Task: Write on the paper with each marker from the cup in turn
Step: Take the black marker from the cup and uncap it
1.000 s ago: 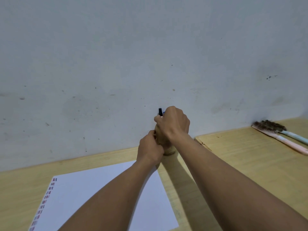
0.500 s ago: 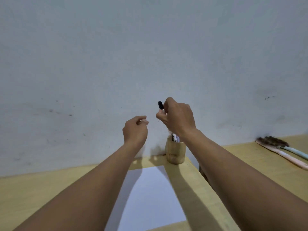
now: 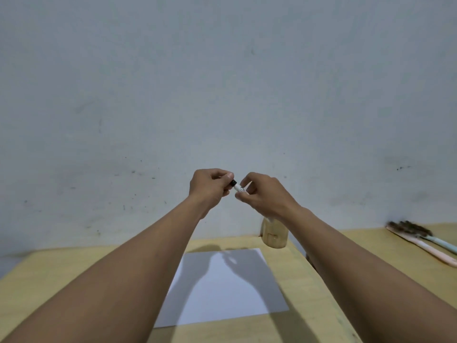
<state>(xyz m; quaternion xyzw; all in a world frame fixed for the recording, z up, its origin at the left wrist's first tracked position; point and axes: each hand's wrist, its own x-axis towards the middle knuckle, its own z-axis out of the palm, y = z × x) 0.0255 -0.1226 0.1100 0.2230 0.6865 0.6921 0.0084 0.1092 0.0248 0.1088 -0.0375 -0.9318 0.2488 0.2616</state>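
Raised before a pale wall, the left hand [image 3: 210, 188] pinches the black cap [image 3: 233, 182] of a white marker [image 3: 239, 188], while the right hand [image 3: 265, 195] closes around its barrel; the marker spans the small gap between them. Below, a white sheet of paper [image 3: 230, 288] lies on the wooden table [image 3: 61, 273], crossed by the arms' shadows. The wooden cup [image 3: 274, 235] stands at the paper's far right corner. Two brushes [image 3: 420, 237] lie at far right.

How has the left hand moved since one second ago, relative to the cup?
Yes. The left hand rose from the cup and now pinches the marker cap above it.
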